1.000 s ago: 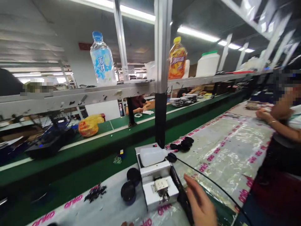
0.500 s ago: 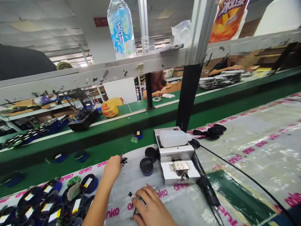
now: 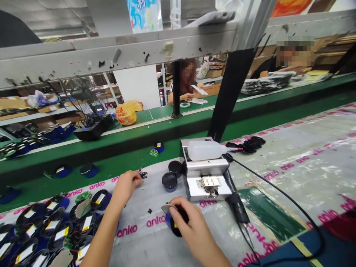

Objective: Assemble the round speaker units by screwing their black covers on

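My left hand (image 3: 126, 186) reaches to a small heap of black bits (image 3: 143, 173) on the plastic sheet. Its fingers are pinched together at the heap, and what is between them is too small to make out. Closed around a round blue-and-black housing (image 3: 175, 227) is my right hand (image 3: 193, 222). Its thumb and fingers also grip a thin grey disc (image 3: 168, 208) at the housing's upper edge. Part of the housing is hidden behind the fingers. A small black bit (image 3: 150, 211) lies on the sheet between my hands.
Two round black housings (image 3: 169, 181) stand beside a metal soldering station (image 3: 207, 181) carrying a white bottle (image 3: 205, 150). A black-handled iron (image 3: 237, 207) and its cable lie to the right. Several open housings (image 3: 55, 225) crowd the lower left. Co-workers sit beyond the green belt (image 3: 116, 154).
My right hand has come up from low on the sheet, and the housing and disc now show in it. My left hand stays by the black bits. The camera has tilted down.
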A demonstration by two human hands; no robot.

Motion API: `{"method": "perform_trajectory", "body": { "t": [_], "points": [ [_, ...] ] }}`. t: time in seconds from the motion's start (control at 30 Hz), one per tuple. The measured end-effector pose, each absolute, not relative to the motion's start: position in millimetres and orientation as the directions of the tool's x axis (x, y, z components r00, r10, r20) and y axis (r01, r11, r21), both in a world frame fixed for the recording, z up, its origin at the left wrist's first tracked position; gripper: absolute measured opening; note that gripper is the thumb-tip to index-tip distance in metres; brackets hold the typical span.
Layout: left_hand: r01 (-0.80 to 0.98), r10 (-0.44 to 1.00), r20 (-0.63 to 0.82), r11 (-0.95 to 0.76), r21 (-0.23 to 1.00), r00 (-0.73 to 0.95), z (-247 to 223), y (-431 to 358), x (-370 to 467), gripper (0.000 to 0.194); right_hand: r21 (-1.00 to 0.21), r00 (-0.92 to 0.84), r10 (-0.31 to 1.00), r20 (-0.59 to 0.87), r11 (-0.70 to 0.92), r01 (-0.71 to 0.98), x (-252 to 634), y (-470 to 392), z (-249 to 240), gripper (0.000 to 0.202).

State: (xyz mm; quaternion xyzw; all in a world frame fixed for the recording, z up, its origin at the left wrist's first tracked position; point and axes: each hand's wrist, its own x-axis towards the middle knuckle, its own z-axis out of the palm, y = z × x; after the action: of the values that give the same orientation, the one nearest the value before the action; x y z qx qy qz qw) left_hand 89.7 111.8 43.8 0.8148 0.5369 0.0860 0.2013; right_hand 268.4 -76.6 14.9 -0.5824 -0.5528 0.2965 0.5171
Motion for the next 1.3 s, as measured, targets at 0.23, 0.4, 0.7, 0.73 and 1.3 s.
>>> {"method": "perform_trajectory", "body": {
  "t": [0.23,0.4,0.7,0.73,1.3],
  "points": [
    [0.703,0.940,0.060,-0.292,0.648,0.335,27.6,96.0,81.9,0.015,-0.837,0.182,0.925,0.334,0.203,0.508,260.7,-72.9,21.7,0.019],
    [0.675,0.971,0.035,-0.191,0.712,0.238,19.6,88.5,77.9,0.012,-0.728,0.082,0.954,0.290,0.164,0.666,256.4,-64.8,27.8,0.026],
    [0.242,0.976,-0.019,-0.035,0.970,0.218,12.3,71.7,89.6,0.009,-0.862,0.053,0.997,0.052,0.019,0.507,270.1,-43.9,39.6,0.018],
    [0.154,0.970,-0.044,0.007,0.988,0.239,10.5,68.2,91.0,0.014,-0.879,0.058,0.998,0.030,-0.002,0.477,271.8,-43.9,40.0,0.014],
    [-0.383,0.807,-0.346,0.547,0.745,0.479,-11.2,38.8,118.1,0.036,-0.981,0.228,0.973,-0.032,-0.074,0.181,271.4,-46.2,29.4,0.024]
  ]
}}
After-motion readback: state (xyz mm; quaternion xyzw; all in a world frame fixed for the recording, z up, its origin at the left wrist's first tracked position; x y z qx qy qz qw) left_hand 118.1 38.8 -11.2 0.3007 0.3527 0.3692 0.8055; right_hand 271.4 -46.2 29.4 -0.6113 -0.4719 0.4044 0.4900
